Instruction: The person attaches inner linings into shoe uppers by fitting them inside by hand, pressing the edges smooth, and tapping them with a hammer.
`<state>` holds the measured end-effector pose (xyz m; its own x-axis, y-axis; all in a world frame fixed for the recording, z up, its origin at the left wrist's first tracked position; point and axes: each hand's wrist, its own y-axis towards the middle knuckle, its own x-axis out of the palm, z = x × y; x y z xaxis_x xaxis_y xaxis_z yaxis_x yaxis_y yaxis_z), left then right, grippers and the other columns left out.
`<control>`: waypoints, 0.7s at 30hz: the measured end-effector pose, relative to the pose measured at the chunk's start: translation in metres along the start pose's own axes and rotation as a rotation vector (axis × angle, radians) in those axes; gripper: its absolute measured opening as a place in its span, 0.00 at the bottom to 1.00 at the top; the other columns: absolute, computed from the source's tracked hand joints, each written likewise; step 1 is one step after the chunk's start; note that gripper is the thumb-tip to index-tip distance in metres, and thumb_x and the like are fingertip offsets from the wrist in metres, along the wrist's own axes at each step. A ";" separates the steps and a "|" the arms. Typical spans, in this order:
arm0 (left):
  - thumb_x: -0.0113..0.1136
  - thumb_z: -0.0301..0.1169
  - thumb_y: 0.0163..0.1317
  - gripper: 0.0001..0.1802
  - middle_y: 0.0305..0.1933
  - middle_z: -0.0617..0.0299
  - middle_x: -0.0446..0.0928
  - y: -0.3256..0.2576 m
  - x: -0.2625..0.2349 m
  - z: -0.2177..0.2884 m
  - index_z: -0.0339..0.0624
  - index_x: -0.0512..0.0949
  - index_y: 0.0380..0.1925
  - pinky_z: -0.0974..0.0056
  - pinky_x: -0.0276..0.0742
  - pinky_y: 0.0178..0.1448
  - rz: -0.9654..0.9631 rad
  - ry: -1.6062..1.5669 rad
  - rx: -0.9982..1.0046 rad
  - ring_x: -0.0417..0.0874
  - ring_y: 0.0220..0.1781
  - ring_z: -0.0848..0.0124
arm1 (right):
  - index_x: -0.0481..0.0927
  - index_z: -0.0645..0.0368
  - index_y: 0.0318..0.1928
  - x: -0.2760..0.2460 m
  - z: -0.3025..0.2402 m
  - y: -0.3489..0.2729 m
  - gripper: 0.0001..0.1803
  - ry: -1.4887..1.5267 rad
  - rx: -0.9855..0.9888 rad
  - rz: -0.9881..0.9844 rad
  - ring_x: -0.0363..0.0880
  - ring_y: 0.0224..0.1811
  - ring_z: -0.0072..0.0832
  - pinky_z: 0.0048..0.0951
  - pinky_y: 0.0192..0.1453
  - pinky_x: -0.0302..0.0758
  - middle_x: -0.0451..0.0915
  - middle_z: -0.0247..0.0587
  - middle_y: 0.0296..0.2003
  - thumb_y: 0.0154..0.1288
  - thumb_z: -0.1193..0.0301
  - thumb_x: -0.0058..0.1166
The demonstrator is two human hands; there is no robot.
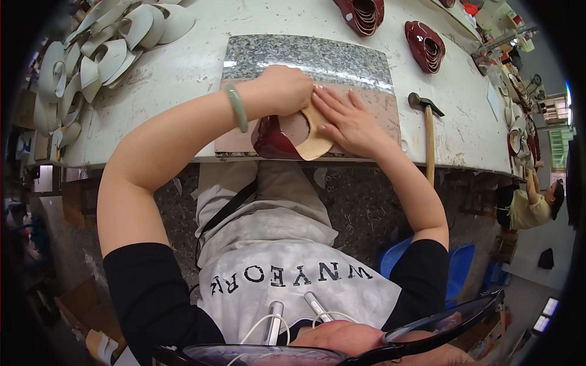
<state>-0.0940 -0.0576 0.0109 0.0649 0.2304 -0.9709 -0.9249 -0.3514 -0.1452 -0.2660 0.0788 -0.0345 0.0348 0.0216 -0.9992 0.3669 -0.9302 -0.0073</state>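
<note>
Head view, left to right. Far left: a heap of pale curved shoe-upper pieces [91, 55] on the white worktop [183, 67]. Centre: a speckled stone slab [305, 55], grey at its far half and pinkish near the person. On its near half lies a dark red glossy shoe upper with tan lining [293, 137], its near edge overhanging the worktop's front edge and its long axis running roughly left to right. The left hand [284, 91], with a green bangle [235, 107] at the wrist, is curled into a closed grip pressing down on the upper's far left part; whether it encloses a small tool cannot be told. The right hand [348, 119] lies flat, fingers spread wide, on the tan lining just beside the left hand, so both hands touch the piece. Right: a wooden-handled hammer [428, 131], near the right hand but untouched, and stacked dark red uppers [425, 46] farther back. Far right, another person [534, 204] is at work.
</note>
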 end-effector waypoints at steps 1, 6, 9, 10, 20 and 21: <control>0.65 0.43 0.52 0.19 0.32 0.47 0.82 -0.005 -0.009 0.000 0.35 0.82 0.29 0.53 0.79 0.42 -0.077 -0.018 -0.068 0.83 0.37 0.50 | 0.52 0.54 0.73 0.000 0.003 0.007 0.37 -0.012 0.068 -0.001 0.44 0.77 0.31 0.48 0.78 0.40 0.50 0.38 0.74 0.72 0.46 0.33; 0.70 0.49 0.48 0.26 0.34 0.49 0.82 -0.029 -0.007 -0.012 0.37 0.80 0.36 0.53 0.79 0.44 -0.095 -0.145 -0.101 0.84 0.42 0.53 | 0.57 0.56 0.70 -0.023 -0.007 0.042 0.38 0.109 -0.064 0.264 0.52 0.75 0.34 0.44 0.77 0.48 0.61 0.44 0.68 0.62 0.60 0.56; 0.72 0.48 0.45 0.27 0.34 0.51 0.82 -0.033 -0.010 -0.008 0.38 0.79 0.37 0.54 0.78 0.44 -0.128 -0.082 -0.201 0.84 0.41 0.54 | 0.67 0.57 0.63 -0.022 -0.016 0.059 0.34 0.221 -0.024 0.231 0.66 0.64 0.37 0.41 0.69 0.59 0.75 0.40 0.54 0.56 0.65 0.63; 0.73 0.47 0.45 0.26 0.34 0.51 0.82 -0.036 -0.011 -0.009 0.38 0.80 0.36 0.55 0.78 0.43 -0.093 -0.083 -0.212 0.84 0.40 0.54 | 0.73 0.56 0.58 -0.024 -0.015 0.063 0.28 0.283 0.027 0.116 0.69 0.60 0.37 0.40 0.65 0.62 0.78 0.37 0.49 0.56 0.65 0.63; 0.75 0.45 0.42 0.24 0.27 0.47 0.80 -0.027 -0.001 -0.033 0.35 0.81 0.29 0.55 0.75 0.38 -0.130 -0.239 -0.218 0.82 0.34 0.52 | 0.82 0.57 0.36 -0.021 -0.009 0.083 0.13 0.357 0.081 -0.033 0.73 0.50 0.37 0.39 0.56 0.67 0.80 0.38 0.36 0.57 0.62 0.61; 0.75 0.45 0.43 0.24 0.28 0.47 0.80 -0.027 -0.001 -0.033 0.35 0.81 0.30 0.55 0.75 0.38 -0.148 -0.242 -0.232 0.82 0.34 0.52 | 0.80 0.57 0.38 -0.020 -0.015 0.082 0.13 0.255 0.112 -0.036 0.72 0.49 0.37 0.39 0.56 0.65 0.79 0.38 0.36 0.58 0.61 0.60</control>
<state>-0.0570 -0.0781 0.0095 0.0758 0.4927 -0.8669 -0.8007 -0.4881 -0.3474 -0.2230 0.0075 -0.0142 0.2616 0.1342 -0.9558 0.2677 -0.9615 -0.0617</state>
